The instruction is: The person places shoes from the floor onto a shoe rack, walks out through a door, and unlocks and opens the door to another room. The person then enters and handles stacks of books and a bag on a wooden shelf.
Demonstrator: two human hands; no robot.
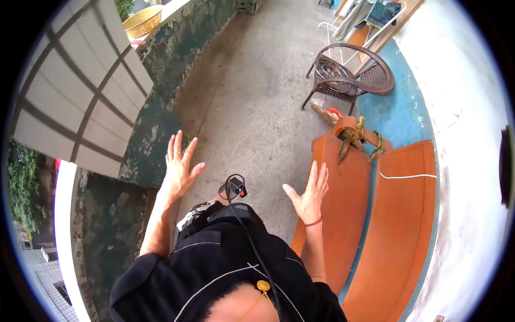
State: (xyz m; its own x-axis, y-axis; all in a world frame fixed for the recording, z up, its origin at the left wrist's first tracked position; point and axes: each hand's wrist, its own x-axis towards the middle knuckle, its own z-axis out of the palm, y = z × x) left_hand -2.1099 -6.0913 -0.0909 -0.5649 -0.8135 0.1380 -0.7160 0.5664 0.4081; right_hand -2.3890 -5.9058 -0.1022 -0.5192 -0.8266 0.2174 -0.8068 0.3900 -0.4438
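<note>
Both hands are raised in front of my body with nothing in them. My left hand point(180, 167) has its fingers apart, over the floor beside the peeling green wall. On the other side my right hand point(310, 194) is also spread, just left of an orange wooden panel point(343, 209), and a red bracelet point(313, 221) circles its wrist. A black cable point(245, 225) runs down my dark shirt to a small black device point(236, 186) near my lap. Dried yellowish leaves point(351, 140) hang over the top of the orange panel.
A brown wicker chair point(343, 80) stands ahead on the right, near a white rack point(370, 40) with cloth. Another orange panel point(394, 225) leans by the white wall point(466, 161). A yellow basin point(142, 22) sits on the peeling parapet point(161, 70). Concrete floor point(252, 80) stretches ahead.
</note>
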